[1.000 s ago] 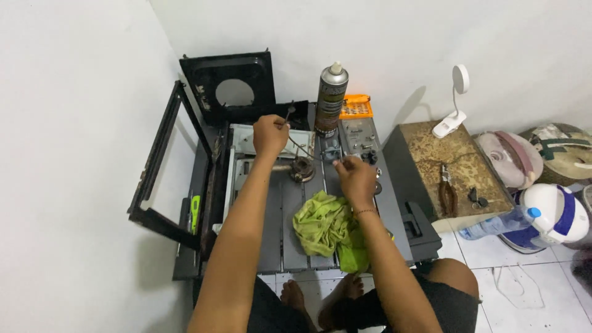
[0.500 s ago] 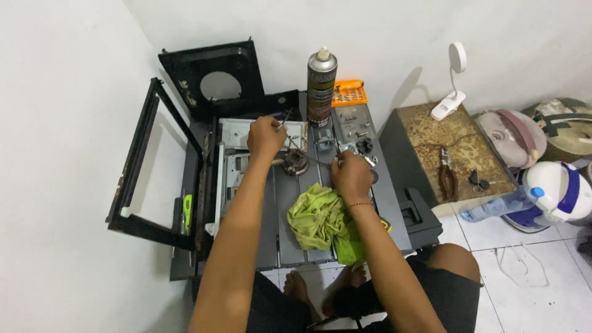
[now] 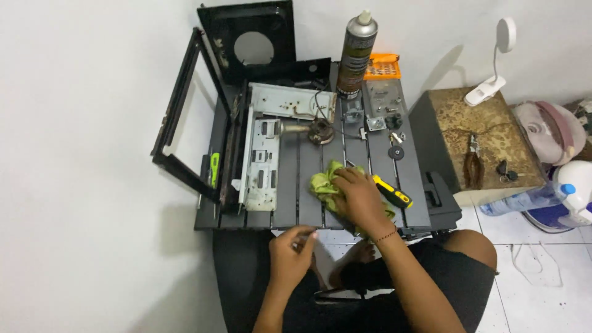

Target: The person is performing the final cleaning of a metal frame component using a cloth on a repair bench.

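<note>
**benchrat:** Right hand (image 3: 361,200) is pressed flat over the green cloth (image 3: 325,185), fingers curled down on the bunched fabric, so it's gripping the rag against the slatted black table (image 3: 287,203). Left hand (image 3: 290,253) sits lower, off the near edge of the table, fingers curled in toward the palm; can't tell if it's pinching something small or just loosely closed.

**solderfox:** What worries me is the yellow-and-black screwdriver (image 3: 391,191), lying right against the outer side of that grip, half under the cloth. Drag the rag and I'd guess it rolls toward the near edge.

**benchrat:** Yeah, and the slats have gaps. Those small screws and the little black knobs (image 3: 394,151) just beyond the knuckles could drop straight through if the cloth sweeps them.

**solderfox:** Materials-wise: rag looks soft and crumpled, grabs easily. Grey metal plate (image 3: 265,154) off to the thumb side is stamped sheet with slots, looks rusty in spots, probably sharp edges. Round brass-looking part (image 3: 320,131) further out with a wire trailing off it, which could snag.

**benchrat:** Tall spray can (image 3: 356,52) at the far end, smooth cylinder, top-heavy. A bumped table could tip it.
</note>
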